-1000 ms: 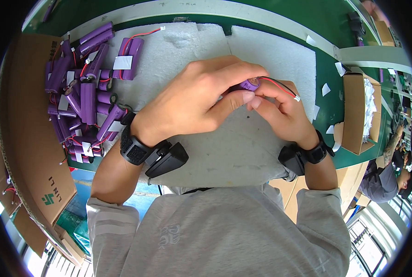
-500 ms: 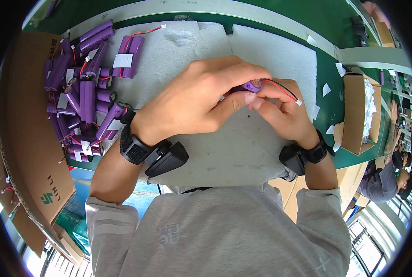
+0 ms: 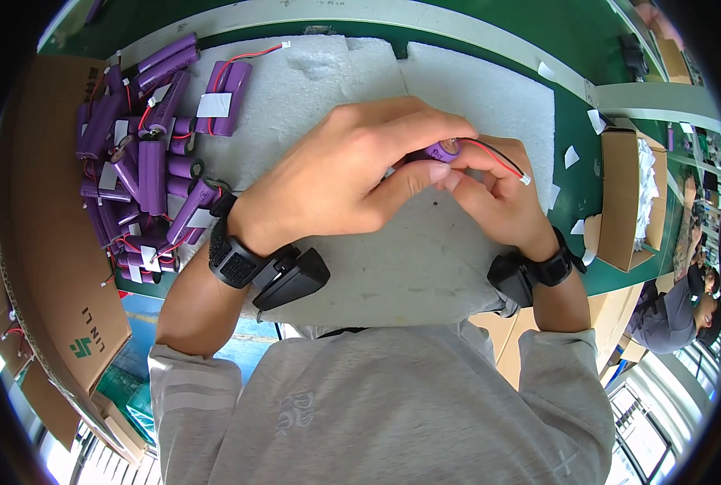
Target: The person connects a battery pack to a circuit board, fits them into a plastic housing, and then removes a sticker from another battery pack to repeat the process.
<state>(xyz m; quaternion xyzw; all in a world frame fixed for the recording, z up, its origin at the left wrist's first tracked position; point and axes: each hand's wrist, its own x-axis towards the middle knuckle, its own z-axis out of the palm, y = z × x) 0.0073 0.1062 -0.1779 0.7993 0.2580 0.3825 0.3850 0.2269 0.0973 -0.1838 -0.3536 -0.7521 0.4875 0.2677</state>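
Observation:
Between my two hands, over the grey-white foam sheet, is a purple battery pack with red and black wires ending in a small white connector. My left hand is closed around the pack's body, thumb and fingers pinching near its end and hiding most of it. The fingers of my right hand are closed at that same end, beside the wires. To the left lies a heap of similar purple battery packs, many with white labels and red-black leads. One labelled pack rests apart on the foam.
The foam sheet covers much of the green table. A large cardboard box stands at the left. An open cardboard box with white paper is on the right, near scattered white slips. Another person is visible at far right.
Hardly anything differs. Both hands keep their hold on the battery pack, with only a very slight shift of its end and wires to the right.

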